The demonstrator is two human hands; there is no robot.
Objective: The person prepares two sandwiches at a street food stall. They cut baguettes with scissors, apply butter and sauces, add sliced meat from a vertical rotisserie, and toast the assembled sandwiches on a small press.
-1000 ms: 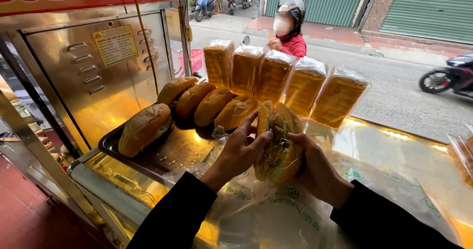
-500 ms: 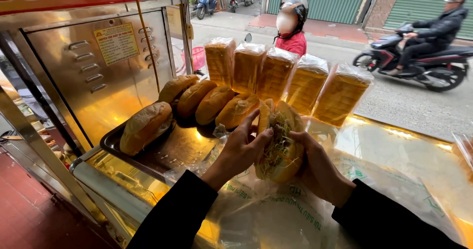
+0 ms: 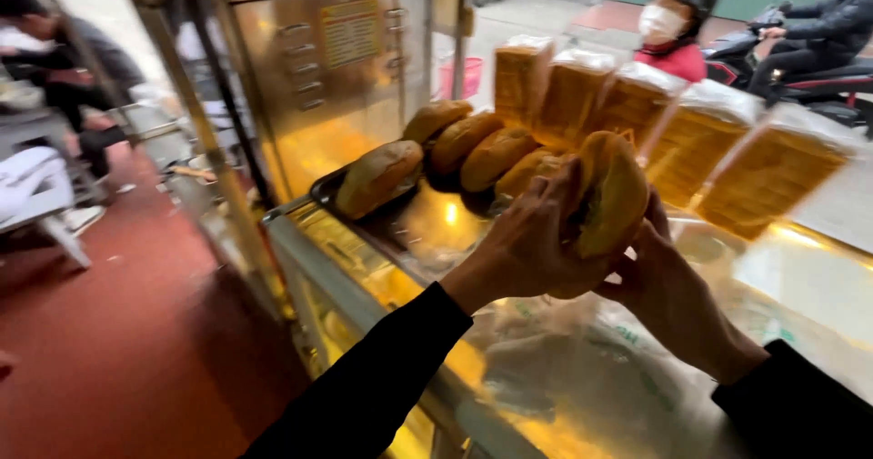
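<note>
Your sandwich [image 3: 611, 195] sits dead centre; the tray [image 3: 327, 186] of rolls [image 3: 380, 175] lies at nine o'clock on the tabletop [image 3: 800, 268], bagged loaves [image 3: 691, 136] at one, probably behind.

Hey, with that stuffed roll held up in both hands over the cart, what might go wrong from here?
The filled roll is held in the air, pinched between the left hand and right hand, so filling may spill out. It might also bump the bagged sliced loaves just behind it.
</note>
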